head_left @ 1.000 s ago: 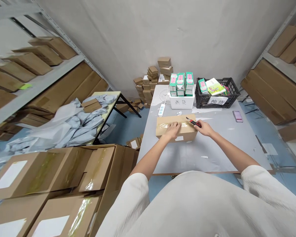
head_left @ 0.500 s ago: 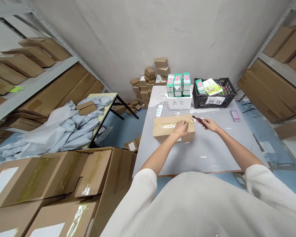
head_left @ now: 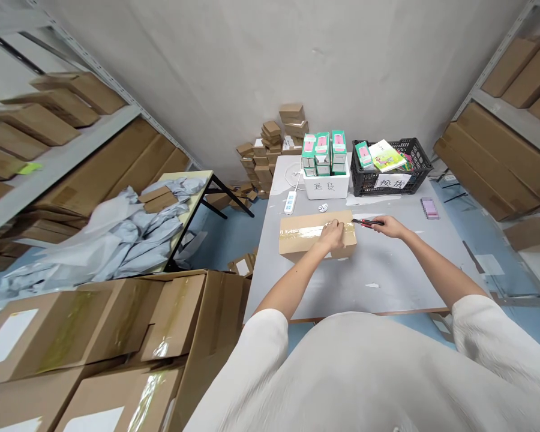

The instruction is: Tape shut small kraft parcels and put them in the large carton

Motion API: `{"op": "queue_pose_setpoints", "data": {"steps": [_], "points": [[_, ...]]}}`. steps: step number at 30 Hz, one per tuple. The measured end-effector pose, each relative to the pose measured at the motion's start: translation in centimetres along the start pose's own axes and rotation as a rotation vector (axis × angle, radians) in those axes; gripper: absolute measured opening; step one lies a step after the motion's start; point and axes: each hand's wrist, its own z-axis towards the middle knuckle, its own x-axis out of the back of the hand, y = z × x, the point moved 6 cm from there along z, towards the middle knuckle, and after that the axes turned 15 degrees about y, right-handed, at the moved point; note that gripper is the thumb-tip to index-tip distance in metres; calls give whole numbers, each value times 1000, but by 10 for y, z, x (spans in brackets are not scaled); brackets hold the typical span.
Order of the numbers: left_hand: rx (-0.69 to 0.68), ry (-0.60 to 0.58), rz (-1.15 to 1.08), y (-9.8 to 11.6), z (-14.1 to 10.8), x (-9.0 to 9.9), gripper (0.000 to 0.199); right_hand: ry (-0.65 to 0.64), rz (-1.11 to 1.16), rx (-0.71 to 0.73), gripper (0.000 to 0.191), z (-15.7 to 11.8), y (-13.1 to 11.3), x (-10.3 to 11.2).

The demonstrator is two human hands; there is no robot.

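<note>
A taped cardboard box (head_left: 297, 228) lies on the grey table (head_left: 315, 288) in front of me. My left hand (head_left: 333, 235) is on its top near the right end, fingers bent and pressed against it, holding it in place. In my right hand (head_left: 389, 227) is a red and black utility knife (head_left: 366, 222); the fingers are closed round its handle. The knife's tip points left and meets the tape at the box's right end; whether it has cut in, I cannot tell.
Behind the box stand a white bin (head_left: 326, 187) of green boxes, a black crate (head_left: 389, 183) with booklets and a power strip (head_left: 290, 203). A phone-like blurred item (head_left: 429, 208) lies at right. Large cartons (head_left: 220, 324) stand at left, near a side table (head_left: 198, 195) with grey bags.
The knife has swung from slanting up-left to nearly level, its tip now lower at the box's right end. My left hand stays on the box.
</note>
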Motion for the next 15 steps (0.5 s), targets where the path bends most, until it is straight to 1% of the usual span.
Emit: {"op": "queue_pose_setpoints", "data": {"steps": [4, 12, 15], "points": [[-24, 2, 5, 0, -3, 1, 71, -45, -79, 45, 40, 5, -2, 1], [-61, -20, -8, -2, -10, 4, 74, -121, -183, 105, 31, 20, -7, 0], [-72, -25, -16, -2, -13, 3, 74, -205, -187, 93, 30, 26, -9, -6]]}}
